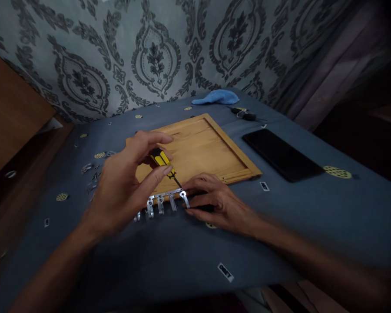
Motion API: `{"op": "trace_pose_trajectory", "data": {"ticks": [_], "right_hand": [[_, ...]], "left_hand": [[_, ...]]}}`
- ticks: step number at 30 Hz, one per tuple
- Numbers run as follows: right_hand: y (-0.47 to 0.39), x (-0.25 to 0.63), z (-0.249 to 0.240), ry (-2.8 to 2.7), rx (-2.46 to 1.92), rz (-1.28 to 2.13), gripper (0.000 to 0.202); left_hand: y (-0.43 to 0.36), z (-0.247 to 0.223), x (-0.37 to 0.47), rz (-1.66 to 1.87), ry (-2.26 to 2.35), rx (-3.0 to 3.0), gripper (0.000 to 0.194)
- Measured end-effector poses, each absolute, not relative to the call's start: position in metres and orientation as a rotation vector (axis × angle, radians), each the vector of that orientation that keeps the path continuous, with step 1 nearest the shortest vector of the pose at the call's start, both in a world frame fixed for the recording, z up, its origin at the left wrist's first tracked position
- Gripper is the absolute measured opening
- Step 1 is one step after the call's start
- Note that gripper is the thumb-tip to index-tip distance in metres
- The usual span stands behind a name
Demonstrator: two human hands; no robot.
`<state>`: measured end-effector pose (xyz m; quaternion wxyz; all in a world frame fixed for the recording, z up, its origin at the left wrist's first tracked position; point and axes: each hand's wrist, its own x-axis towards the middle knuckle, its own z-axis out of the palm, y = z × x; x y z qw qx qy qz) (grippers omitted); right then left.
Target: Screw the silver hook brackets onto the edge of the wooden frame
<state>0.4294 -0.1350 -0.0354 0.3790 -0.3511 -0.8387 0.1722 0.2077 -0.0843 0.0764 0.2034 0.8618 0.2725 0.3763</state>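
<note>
My left hand [124, 178] is closed around the yellow and black handle of a screwdriver [164, 159], gripping it between thumb and fingers. The tool tilts, its shaft running down to a small silver metal hook [184, 198] on the near edge of a framed wooden board [211, 150]. My right hand [215, 200] rests at that same edge, its fingertips against the hook. Left of it, several similar metal hooks [160, 204] line the edge in a row. A screw under the tip is too small to make out.
Loose hooks [87, 168] and small screws [95, 174] lie on the blue patterned cloth [313, 221] at the left. To the right is a black phone [282, 154]. Behind it are keys [246, 114] and a blue cloth [217, 97]. A patterned wall stands at the back.
</note>
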Motion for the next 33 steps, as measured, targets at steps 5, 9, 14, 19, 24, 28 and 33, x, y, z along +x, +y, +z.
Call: {"op": "trace_pose_trajectory", "data": {"ticks": [5, 9, 14, 19, 24, 28, 33], "right_hand": [[-0.134, 0.429, -0.037, -2.146, -0.899, 0.427, 0.008], [-0.134, 0.430, -0.037, -2.135, -0.902, 0.443, 0.008], [-0.135, 0.430, -0.036, -2.129, -0.923, 0.469, 0.008], [-0.136, 0.430, -0.035, -2.150, -0.912, 0.464, 0.010], [-0.135, 0.429, -0.037, -2.133, -0.900, 0.446, 0.009], [-0.135, 0.430, -0.037, -2.137, -0.920, 0.456, 0.010], [-0.135, 0.430, -0.037, -2.131, -0.902, 0.451, 0.009]], "left_hand": [[-0.085, 0.074, 0.208, 1.044, 0.768, 2.438, 0.035], [-0.084, 0.068, 0.209, 1.025, 0.756, 2.509, 0.033], [-0.084, 0.067, 0.210, 1.012, 0.740, 2.558, 0.031], [-0.084, 0.070, 0.214, 0.976, 0.737, 2.677, 0.024], [-0.085, 0.071, 0.216, 0.991, 0.757, 2.863, 0.022], [-0.085, 0.073, 0.215, 0.976, 0.750, 2.807, 0.022], [-0.085, 0.076, 0.213, 0.910, 0.702, 2.765, 0.028]]}}
